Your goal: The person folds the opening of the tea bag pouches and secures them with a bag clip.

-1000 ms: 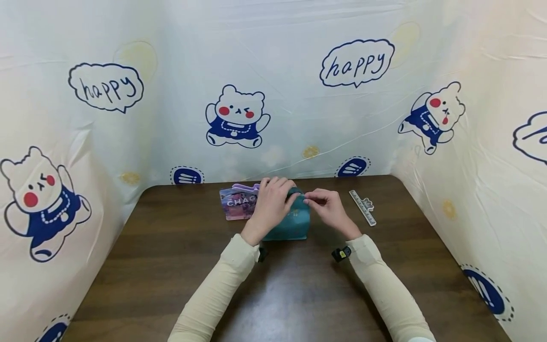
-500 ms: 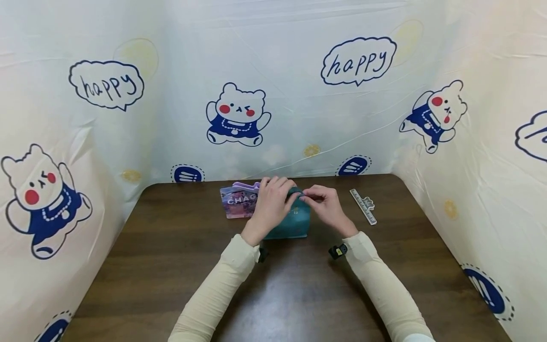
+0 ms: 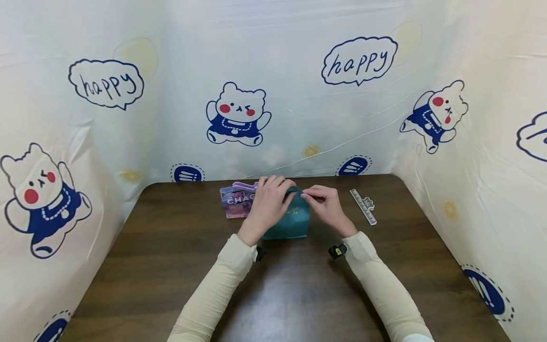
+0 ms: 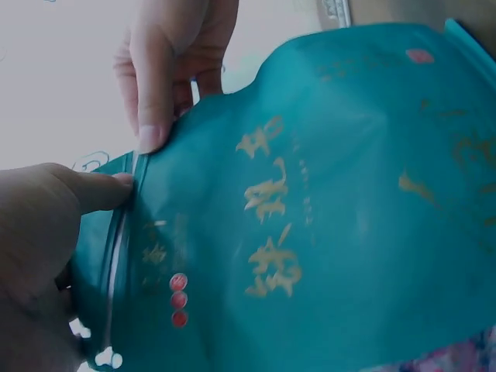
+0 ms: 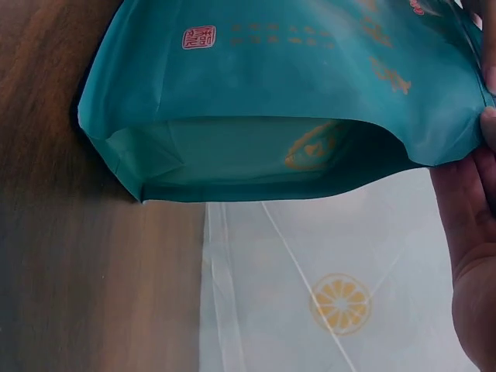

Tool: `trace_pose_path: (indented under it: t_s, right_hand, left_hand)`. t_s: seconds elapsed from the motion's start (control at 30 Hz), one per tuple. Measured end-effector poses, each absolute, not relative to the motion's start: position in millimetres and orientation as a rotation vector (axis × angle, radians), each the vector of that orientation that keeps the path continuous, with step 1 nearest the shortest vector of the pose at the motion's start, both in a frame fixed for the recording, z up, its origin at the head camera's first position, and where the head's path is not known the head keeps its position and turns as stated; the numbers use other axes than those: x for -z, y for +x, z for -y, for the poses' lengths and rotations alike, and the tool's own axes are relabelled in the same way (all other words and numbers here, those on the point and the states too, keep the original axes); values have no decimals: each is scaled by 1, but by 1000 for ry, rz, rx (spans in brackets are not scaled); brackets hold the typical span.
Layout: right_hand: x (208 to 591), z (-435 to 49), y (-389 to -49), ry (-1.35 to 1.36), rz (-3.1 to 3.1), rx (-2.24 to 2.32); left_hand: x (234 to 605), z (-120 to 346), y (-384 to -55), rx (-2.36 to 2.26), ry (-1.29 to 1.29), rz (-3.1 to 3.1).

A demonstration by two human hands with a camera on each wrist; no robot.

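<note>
A teal pouch (image 3: 288, 222) with gold lettering stands on the table, its zip seal (image 4: 118, 248) running along the top. My left hand (image 3: 269, 202) grips the pouch at its upper left, thumb on the near face just by the seal in the left wrist view. At the upper right corner, my right hand (image 3: 326, 206) pinches the top edge between thumb and fingers. Both thumbs lie close together along the seal. The right wrist view shows the pouch's folded side panel (image 5: 232, 151) bulging open. The left fingers behind the pouch are mostly hidden.
Left of the pouch lies a pink and purple printed packet (image 3: 237, 204), partly behind my left hand, with a lilac piece (image 3: 244, 186) at its top. A white ruler-like strip (image 3: 363, 207) with a cartoon-shaped part lies to the right. A printed curtain (image 3: 273, 118) surrounds the brown table (image 3: 290, 294).
My right hand has shifted slightly left along the pouch's top edge, then stayed near there. My left hand has moved a little to the left, and the dark fold at the top shows less.
</note>
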State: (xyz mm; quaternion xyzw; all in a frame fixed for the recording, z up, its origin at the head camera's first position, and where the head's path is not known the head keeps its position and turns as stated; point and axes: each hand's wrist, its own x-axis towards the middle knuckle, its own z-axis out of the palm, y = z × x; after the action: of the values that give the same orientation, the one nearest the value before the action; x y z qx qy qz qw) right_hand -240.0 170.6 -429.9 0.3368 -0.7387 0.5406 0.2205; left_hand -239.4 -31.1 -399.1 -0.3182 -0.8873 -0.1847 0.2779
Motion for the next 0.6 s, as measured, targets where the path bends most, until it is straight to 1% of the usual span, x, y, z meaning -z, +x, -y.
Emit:
trace_pose_path:
  t_s: [0.1,0.37,0.6]
  right_hand:
    - [431,-170,-241,921,2024,-1507]
    - [457,-175,-259,908,2025,-1393]
    - [461,-173,-254,928,1964,-1139]
  left_hand:
    - [397,38,-239,499,-837,2383]
    - [400,47,-241,584,-847,2360]
    - [401,44,-240,577,-826,2349]
